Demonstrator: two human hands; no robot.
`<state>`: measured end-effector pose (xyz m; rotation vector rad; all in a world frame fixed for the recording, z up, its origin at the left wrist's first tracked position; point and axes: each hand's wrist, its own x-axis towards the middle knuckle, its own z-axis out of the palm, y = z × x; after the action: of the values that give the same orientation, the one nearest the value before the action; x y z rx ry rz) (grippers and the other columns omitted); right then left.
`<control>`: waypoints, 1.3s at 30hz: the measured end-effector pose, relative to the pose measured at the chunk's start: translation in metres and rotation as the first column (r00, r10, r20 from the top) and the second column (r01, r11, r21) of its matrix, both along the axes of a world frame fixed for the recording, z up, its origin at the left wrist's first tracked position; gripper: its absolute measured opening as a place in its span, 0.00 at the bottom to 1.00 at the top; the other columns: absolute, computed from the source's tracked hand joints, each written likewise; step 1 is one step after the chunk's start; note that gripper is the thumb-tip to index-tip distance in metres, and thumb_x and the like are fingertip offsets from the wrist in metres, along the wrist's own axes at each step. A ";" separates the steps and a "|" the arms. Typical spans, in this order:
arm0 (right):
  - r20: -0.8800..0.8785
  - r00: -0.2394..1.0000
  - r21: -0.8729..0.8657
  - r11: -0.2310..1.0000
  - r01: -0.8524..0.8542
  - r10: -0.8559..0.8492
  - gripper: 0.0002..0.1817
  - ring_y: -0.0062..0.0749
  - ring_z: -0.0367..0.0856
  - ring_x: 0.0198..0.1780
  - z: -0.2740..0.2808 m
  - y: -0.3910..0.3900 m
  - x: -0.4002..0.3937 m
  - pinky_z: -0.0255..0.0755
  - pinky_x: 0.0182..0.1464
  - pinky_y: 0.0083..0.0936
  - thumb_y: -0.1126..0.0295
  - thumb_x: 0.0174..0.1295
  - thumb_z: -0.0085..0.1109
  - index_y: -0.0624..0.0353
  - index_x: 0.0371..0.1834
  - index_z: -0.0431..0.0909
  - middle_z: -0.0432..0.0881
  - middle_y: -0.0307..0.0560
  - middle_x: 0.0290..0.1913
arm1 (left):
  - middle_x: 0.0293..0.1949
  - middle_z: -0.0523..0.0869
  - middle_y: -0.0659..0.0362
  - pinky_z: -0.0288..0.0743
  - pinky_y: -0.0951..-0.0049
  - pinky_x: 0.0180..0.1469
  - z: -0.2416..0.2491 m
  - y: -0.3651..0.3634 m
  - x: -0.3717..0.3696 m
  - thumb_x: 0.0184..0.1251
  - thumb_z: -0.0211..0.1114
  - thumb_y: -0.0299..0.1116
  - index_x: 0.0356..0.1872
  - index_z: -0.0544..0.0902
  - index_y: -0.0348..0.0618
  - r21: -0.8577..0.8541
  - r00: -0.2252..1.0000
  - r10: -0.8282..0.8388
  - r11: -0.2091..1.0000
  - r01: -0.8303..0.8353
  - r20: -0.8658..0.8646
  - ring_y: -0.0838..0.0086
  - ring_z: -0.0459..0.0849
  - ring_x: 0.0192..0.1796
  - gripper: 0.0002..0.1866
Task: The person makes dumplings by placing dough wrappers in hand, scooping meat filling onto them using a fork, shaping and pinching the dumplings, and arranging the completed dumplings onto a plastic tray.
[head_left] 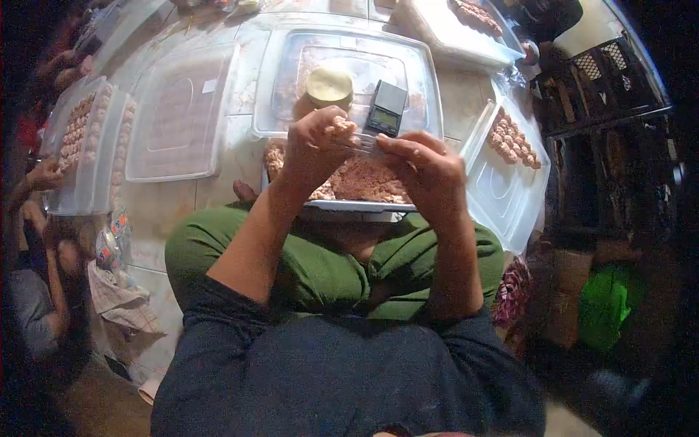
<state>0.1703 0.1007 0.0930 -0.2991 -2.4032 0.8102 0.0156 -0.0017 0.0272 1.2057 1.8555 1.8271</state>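
My left hand (318, 142) is closed round a lump of pale pinkish mixture (340, 129). Close to its right, my right hand (424, 156) pinches a small clear piece, perhaps plastic (366, 143), which stretches between the two hands. Both hands are above a tray of reddish-brown mixture (368, 180) in front of my lap; paler lumps lie at its left side. Just beyond the hands, a small digital scale (387, 108) and a round yellowish container (329, 85) rest on a clear plastic lid (353, 45).
Plastic boxes with rows of lumps stand at the left (78, 138) and right (512, 140). Another lid (178, 120) lies on the tiled floor (215, 202). At the far left is another person's hand (45, 175). Dark crates (601, 69) stand at the right.
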 end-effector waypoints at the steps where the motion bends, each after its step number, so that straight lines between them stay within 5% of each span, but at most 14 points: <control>1: 0.017 1.000 -0.001 1.000 0.006 -0.006 0.12 0.26 0.81 0.32 0.005 0.002 0.003 0.75 0.34 0.20 0.79 0.52 0.63 0.60 0.41 0.82 0.82 0.45 0.32 | 0.28 0.81 0.54 0.74 0.71 0.33 -0.001 0.002 -0.001 0.52 0.67 0.26 0.32 0.77 0.35 0.034 0.998 0.022 0.999 -0.021 -0.056 0.71 0.81 0.31 0.09; 9: 0.014 0.999 0.048 0.998 0.051 -0.052 0.11 0.24 0.81 0.33 -0.003 0.002 0.003 0.74 0.34 0.19 0.79 0.53 0.63 0.60 0.40 0.82 0.82 0.46 0.32 | 0.26 0.78 0.48 0.74 0.65 0.34 -0.002 0.007 0.006 0.51 0.64 0.26 0.31 0.75 0.36 0.124 0.873 0.127 0.989 -0.078 -0.471 0.55 0.80 0.32 0.08; 15: -0.110 0.971 -0.329 0.930 0.167 -0.214 0.11 0.25 0.81 0.34 -0.011 0.006 -0.001 0.74 0.35 0.21 0.80 0.53 0.61 0.60 0.40 0.81 0.83 0.46 0.35 | 0.24 0.76 0.51 0.71 0.67 0.32 0.001 0.006 0.006 0.53 0.65 0.29 0.27 0.74 0.36 0.047 0.950 0.042 0.998 -0.029 -0.311 0.61 0.77 0.28 0.09; 18: -0.202 0.949 -0.482 0.868 0.118 -0.241 0.11 0.22 0.80 0.39 -0.007 0.015 0.002 0.73 0.42 0.19 0.79 0.54 0.61 0.61 0.42 0.81 0.83 0.46 0.39 | 0.23 0.77 0.53 0.73 0.70 0.34 -0.007 0.007 -0.006 0.54 0.67 0.30 0.41 0.74 0.41 0.105 0.940 -0.011 0.993 0.050 -0.341 0.69 0.77 0.29 0.15; 20: -0.165 0.954 -0.591 0.799 0.107 -0.250 0.12 0.23 0.80 0.41 -0.007 0.025 0.008 0.73 0.45 0.19 0.80 0.55 0.59 0.63 0.44 0.80 0.83 0.48 0.41 | 0.24 0.77 0.54 0.75 0.71 0.35 0.006 0.005 0.005 0.54 0.68 0.29 0.57 0.62 0.46 0.120 0.994 0.021 0.993 -0.008 -0.111 0.71 0.78 0.30 0.30; 22: 0.145 0.982 -0.502 0.847 0.175 -0.117 0.12 0.24 0.80 0.41 -0.024 0.044 0.017 0.74 0.45 0.20 0.81 0.55 0.57 0.64 0.44 0.80 0.84 0.48 0.40 | 0.28 0.78 0.51 0.77 0.72 0.37 0.014 0.003 0.007 0.54 0.68 0.29 0.67 0.47 0.49 0.105 0.999 0.025 0.994 -0.020 -0.043 0.72 0.79 0.31 0.44; 24: 0.401 0.913 -0.520 0.839 0.160 0.075 0.12 0.24 0.81 0.40 -0.033 0.041 0.019 0.74 0.45 0.22 0.81 0.56 0.54 0.64 0.43 0.81 0.84 0.49 0.39 | 0.36 0.79 0.46 0.79 0.71 0.39 0.011 0.002 -0.005 0.53 0.69 0.27 0.70 0.29 0.52 0.063 0.989 -0.004 0.998 0.014 -0.148 0.70 0.80 0.33 0.57; 26: 0.392 0.880 -0.468 0.881 -0.061 0.269 0.11 0.20 0.78 0.38 -0.061 0.027 0.005 0.74 0.41 0.19 0.77 0.59 0.57 0.61 0.45 0.81 0.84 0.43 0.39 | 0.51 0.73 0.44 0.78 0.69 0.44 0.013 -0.001 -0.010 0.54 0.69 0.30 0.70 0.28 0.52 0.072 0.991 -0.070 0.994 0.078 -0.110 0.65 0.79 0.44 0.57; 29: 0.156 0.934 -0.753 0.650 -0.099 0.323 0.10 0.19 0.78 0.38 -0.101 -0.003 -0.022 0.74 0.42 0.19 0.74 0.59 0.59 0.59 0.44 0.81 0.84 0.42 0.39 | 0.62 0.64 0.40 0.79 0.66 0.47 0.024 -0.006 -0.011 0.52 0.70 0.30 0.69 0.32 0.48 0.122 0.906 0.110 0.990 -0.065 -0.409 0.60 0.79 0.48 0.56; 30: 0.202 0.921 -0.757 0.650 -0.069 0.334 0.10 0.19 0.79 0.37 -0.107 -0.003 -0.025 0.74 0.42 0.19 0.74 0.59 0.59 0.58 0.44 0.82 0.84 0.43 0.38 | 0.62 0.64 0.40 0.78 0.67 0.48 0.024 -0.003 -0.008 0.51 0.71 0.30 0.70 0.40 0.47 0.181 0.933 0.133 0.981 -0.074 -0.334 0.59 0.79 0.47 0.52; 33: 0.432 0.828 -0.577 0.815 -0.052 0.358 0.10 0.19 0.80 0.36 -0.113 0.012 -0.021 0.74 0.41 0.21 0.73 0.57 0.61 0.57 0.42 0.83 0.85 0.44 0.37 | 0.53 0.75 0.46 0.77 0.71 0.47 0.016 -0.001 -0.013 0.41 0.75 0.28 0.45 0.77 0.42 0.069 0.916 0.127 0.992 -0.109 -0.380 0.63 0.80 0.44 0.25; 35: 0.566 0.763 -0.391 0.916 -0.087 0.314 0.10 0.22 0.81 0.35 -0.097 0.033 -0.008 0.75 0.40 0.23 0.73 0.54 0.63 0.56 0.40 0.84 0.85 0.46 0.37 | 0.46 0.80 0.51 0.76 0.73 0.45 0.030 -0.004 -0.013 0.41 0.75 0.27 0.31 0.81 0.41 0.092 0.921 0.113 0.992 -0.084 -0.372 0.66 0.81 0.42 0.14; 37: 0.696 0.707 -0.179 0.984 0.005 0.123 0.07 0.26 0.82 0.32 -0.073 0.046 0.008 0.75 0.35 0.25 0.74 0.53 0.64 0.58 0.36 0.84 0.85 0.45 0.35 | 0.34 0.82 0.57 0.75 0.75 0.41 0.012 0.003 -0.015 0.46 0.72 0.26 0.33 0.80 0.41 0.155 0.969 0.041 0.988 -0.003 -0.242 0.70 0.81 0.37 0.12; 39: 0.281 0.955 -0.203 0.966 0.158 -0.097 0.09 0.22 0.81 0.29 -0.038 0.041 0.017 0.74 0.31 0.22 0.77 0.53 0.63 0.56 0.38 0.83 0.84 0.44 0.32 | 0.31 0.81 0.57 0.75 0.77 0.37 0.006 0.004 -0.013 0.49 0.70 0.27 0.31 0.79 0.38 0.175 0.994 -0.111 0.978 0.111 -0.012 0.76 0.80 0.35 0.09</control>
<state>0.1875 0.1413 0.0550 -0.6892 -2.5081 1.0385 0.0026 0.0027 0.0327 1.3416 1.6201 1.9611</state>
